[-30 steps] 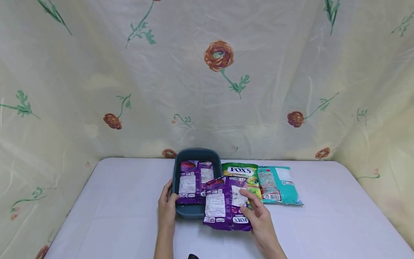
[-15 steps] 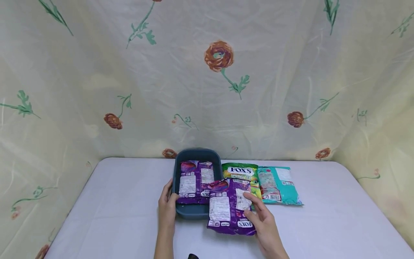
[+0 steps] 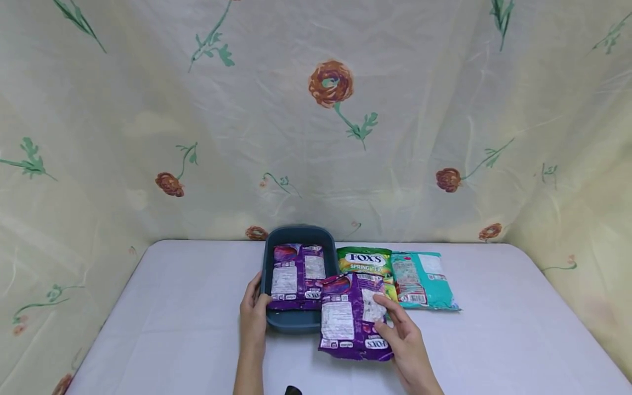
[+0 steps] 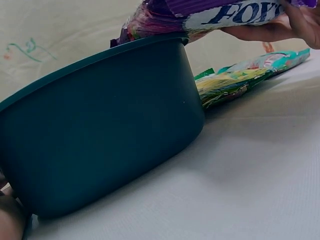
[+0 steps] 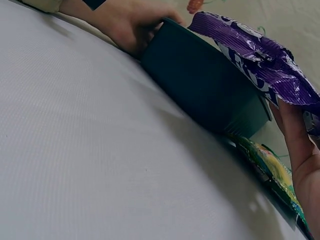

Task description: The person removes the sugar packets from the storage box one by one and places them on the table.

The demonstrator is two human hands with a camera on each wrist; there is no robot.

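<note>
near the far edge of the table (image 3: 494, 334), left hand (image 3: 254, 314) grips tub (image 3: 294, 322); right hand (image 3: 405, 340) pinches purple packet (image 3: 345, 318), probably light, soft, slippery: best held by side edge.

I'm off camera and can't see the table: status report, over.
Left hand grips the bin. Right hand holds a purple bag off the table. Second purple bag lies inside the bin. No other obstruction visible.

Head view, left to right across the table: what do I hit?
Left hand → blue tub with a flat purple bag in it → green bag → teal bag. Left out for overlap: right hand and the second purple bag it holds.
</note>
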